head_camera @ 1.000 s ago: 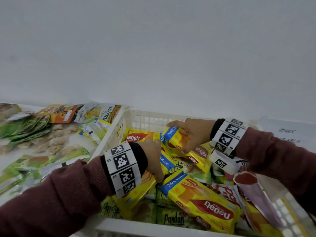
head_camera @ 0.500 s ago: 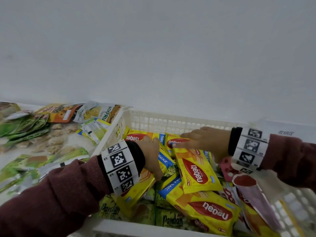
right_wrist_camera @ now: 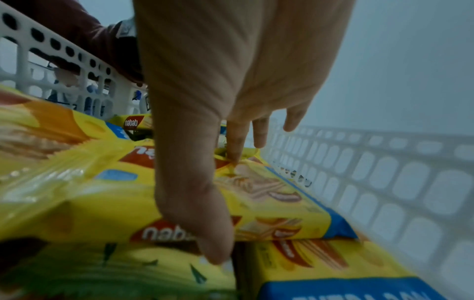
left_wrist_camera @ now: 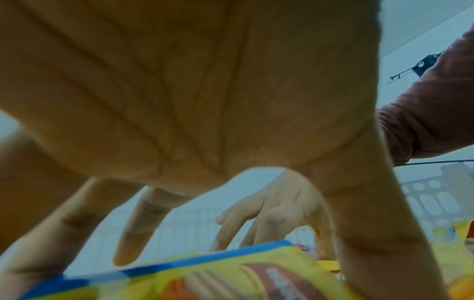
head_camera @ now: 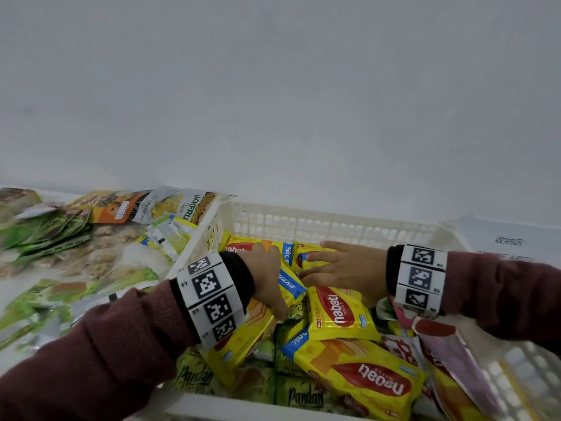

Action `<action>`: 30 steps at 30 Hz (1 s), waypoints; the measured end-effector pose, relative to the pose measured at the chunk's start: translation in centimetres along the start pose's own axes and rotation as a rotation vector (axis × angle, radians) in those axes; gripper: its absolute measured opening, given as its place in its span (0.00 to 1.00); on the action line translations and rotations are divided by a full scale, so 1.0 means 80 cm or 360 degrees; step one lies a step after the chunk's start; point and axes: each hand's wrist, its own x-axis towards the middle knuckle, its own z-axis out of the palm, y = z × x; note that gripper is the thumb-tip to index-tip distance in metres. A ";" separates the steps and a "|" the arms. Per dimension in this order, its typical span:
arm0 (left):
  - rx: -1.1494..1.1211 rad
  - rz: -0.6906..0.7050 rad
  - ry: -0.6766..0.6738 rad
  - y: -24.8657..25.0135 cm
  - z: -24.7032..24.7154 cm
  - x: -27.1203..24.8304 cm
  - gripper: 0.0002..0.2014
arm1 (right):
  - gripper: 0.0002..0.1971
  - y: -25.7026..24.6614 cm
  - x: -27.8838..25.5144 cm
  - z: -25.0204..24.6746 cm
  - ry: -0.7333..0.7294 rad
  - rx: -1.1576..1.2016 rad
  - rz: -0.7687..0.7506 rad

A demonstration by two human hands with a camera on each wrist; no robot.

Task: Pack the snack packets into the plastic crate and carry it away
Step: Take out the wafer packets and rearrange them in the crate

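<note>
Nearest, along the crate (head_camera: 334, 226) front rim: green Pandan packs (head_camera: 305, 396) lying flat, with a yellow Nabati pack (head_camera: 364, 378) slanted across them, and a pink-and-red pouch (head_camera: 449, 350) propped against the right wall. Further in, at mid-crate: left hand (head_camera: 267, 278) lowered among the yellow packs, thumb and fingers bent down over the edges of a blue-ended wafer pack (head_camera: 290, 284), clasping it; from the left wrist, the same pack (left_wrist_camera: 205, 278) just beneath the spread fingers (left_wrist_camera: 133, 233). Just beside it, right hand (head_camera: 346, 268) laid flat with fingers stretched leftward, pressing on a yellow pack (head_camera: 337, 311); from the right wrist, thumb (right_wrist_camera: 195, 203) and one fingertip (right_wrist_camera: 236, 146) touching the wrapper (right_wrist_camera: 269, 194), the rest lifted clear, nothing clasped. Marker bands (head_camera: 212, 299) on both wrists, over maroon sleeves (head_camera: 91, 360). Beyond the hands: more Nabati packs against the perforated far wall. Left of the crate, on the white table (head_camera: 18, 296): loose green pouches (head_camera: 39, 235), a jackfruit chips bag (head_camera: 173, 205), an orange pouch (head_camera: 118, 208). Farthest: a plain white wall (head_camera: 273, 86).
</note>
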 end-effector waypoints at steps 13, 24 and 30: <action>-0.0213 0.0081 0.0189 -0.017 -0.014 0.000 0.52 | 0.53 0.045 -0.035 -0.005 0.0159 0.0370 0.0450; -0.0364 0.0275 0.0737 -0.018 -0.025 0.010 0.57 | 0.35 0.017 0.013 0.005 0.0158 0.0363 0.0914; -0.0230 0.0373 0.0823 -0.012 -0.055 0.021 0.56 | 0.33 0.005 0.024 0.011 0.0132 0.0511 0.0907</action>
